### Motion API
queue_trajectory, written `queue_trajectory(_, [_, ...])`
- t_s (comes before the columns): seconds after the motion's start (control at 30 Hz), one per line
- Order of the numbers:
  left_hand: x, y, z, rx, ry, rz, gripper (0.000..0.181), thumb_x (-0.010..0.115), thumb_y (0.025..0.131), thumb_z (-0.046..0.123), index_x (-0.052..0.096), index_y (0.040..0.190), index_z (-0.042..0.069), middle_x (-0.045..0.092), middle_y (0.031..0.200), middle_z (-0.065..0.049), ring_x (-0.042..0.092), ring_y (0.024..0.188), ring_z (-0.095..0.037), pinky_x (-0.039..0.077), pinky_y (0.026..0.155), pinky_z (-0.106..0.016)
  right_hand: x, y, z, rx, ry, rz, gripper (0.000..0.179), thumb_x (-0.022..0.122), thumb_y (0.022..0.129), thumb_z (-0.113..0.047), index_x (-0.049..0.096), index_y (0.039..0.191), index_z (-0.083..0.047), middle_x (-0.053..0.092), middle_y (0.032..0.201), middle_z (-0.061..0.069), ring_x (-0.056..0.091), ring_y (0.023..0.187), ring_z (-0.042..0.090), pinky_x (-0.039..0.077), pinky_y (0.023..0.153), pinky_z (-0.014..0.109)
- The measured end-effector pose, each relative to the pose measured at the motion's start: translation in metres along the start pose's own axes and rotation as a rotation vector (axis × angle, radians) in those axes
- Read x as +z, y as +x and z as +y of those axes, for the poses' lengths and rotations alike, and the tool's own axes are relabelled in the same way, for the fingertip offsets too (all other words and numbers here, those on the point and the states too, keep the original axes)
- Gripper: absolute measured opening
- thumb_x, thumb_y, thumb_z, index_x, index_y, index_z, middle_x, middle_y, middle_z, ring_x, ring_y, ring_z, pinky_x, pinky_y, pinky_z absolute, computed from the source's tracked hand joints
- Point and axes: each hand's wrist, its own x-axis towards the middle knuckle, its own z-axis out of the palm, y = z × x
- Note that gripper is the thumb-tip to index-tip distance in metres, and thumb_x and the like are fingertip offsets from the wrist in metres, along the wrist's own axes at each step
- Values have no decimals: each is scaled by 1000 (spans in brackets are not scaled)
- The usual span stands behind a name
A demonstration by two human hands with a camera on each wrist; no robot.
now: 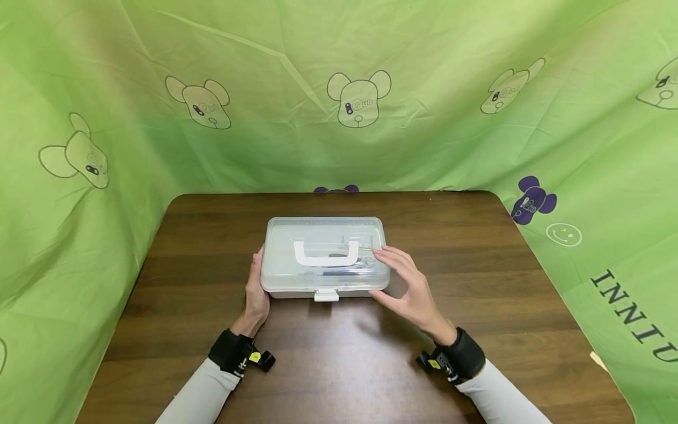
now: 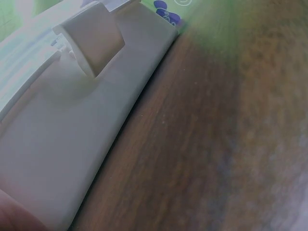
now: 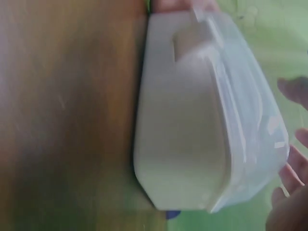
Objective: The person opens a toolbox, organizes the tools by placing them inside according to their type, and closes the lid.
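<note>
A pencil-case-like plastic box (image 1: 288, 280) with a clear lid, a white carry handle (image 1: 326, 262) and a white front latch (image 1: 326, 295) lies closed on the wooden table. Through the lid, some thin dark and light items show on its right side, too blurred to name. My left hand (image 1: 256, 297) rests against the box's left side with fingers extended along it. At the right end, my right hand (image 1: 410, 291) is spread, thumb near the front corner and fingertips over the lid's edge. In the left wrist view, the latch (image 2: 94, 41) stands out from the front wall.
The brown wooden table (image 1: 201, 235) has rounded far corners. A green cloth (image 1: 275, 153) with bear-head prints hangs behind it and along both sides. Each wrist wears a black band with a small camera.
</note>
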Motion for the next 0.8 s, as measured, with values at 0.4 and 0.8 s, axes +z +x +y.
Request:
queue_trajectory(0.4, [1,-1,1,8,-2,4,79,30,113,55,19,167,-2,22,174,-18,18,160,-27,19,126,-28,20,-23,-43,-10,232,127,53,88,76,8,67,124,16,70,120,28,64,120,25,49,110,30])
queue_trajectory(0.8, [0,0,-3,13,5,6,76,29,114,54,22,168,1,24,173,-18,21,159,-27,17,128,-35,57,-51,-58,853,607,75,50,77,92,4,56,135,19,63,129,41,73,112,25,59,95,28])
